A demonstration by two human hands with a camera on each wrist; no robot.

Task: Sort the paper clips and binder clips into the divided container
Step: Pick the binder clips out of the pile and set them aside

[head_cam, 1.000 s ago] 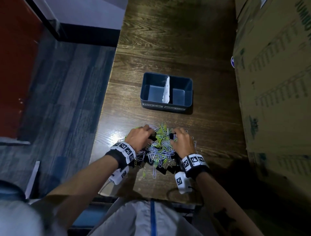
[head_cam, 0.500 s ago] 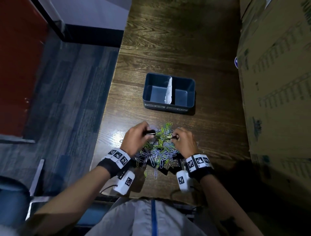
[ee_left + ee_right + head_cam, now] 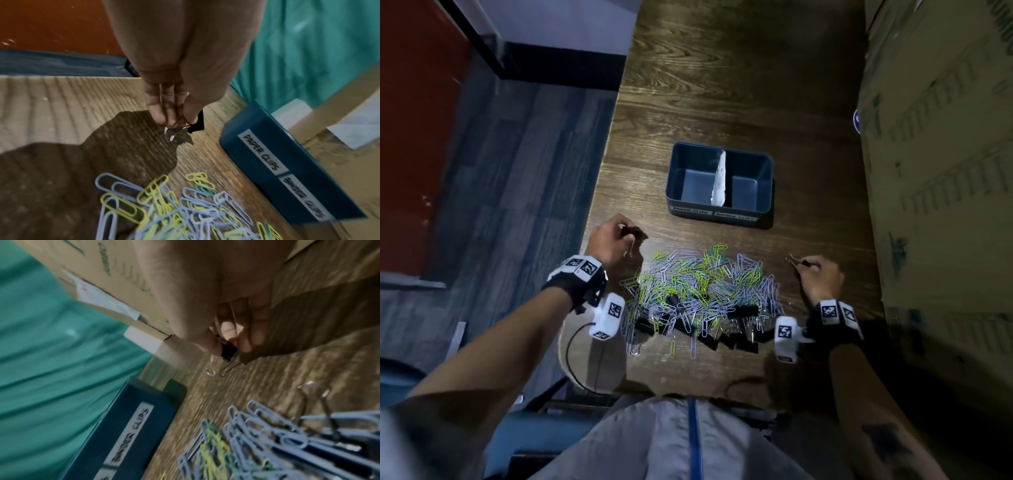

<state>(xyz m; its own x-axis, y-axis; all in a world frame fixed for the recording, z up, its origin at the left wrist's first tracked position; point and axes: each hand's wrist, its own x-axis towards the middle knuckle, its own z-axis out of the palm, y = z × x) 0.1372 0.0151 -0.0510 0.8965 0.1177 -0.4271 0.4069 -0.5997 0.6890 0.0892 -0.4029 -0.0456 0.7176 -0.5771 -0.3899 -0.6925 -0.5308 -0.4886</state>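
A heap of blue, green and yellow paper clips lies on the wooden table, with black binder clips along its near side. My left hand is raised left of the heap and pinches a black binder clip by its wire handles. Right of the heap, my right hand pinches another black binder clip, its wire handles sticking out. Beyond the heap stands the blue divided container with a white divider; its two compartments, labelled paper clips and binder clips, hold nothing visible.
Large cardboard boxes wall off the table's right side. The table's left edge drops to a grey floor. Bare wood stretches beyond the container.
Both hands have pulled out of the heap, the left up and to the left, the right out to the right, each carrying a binder clip. The heap now lies uncovered.
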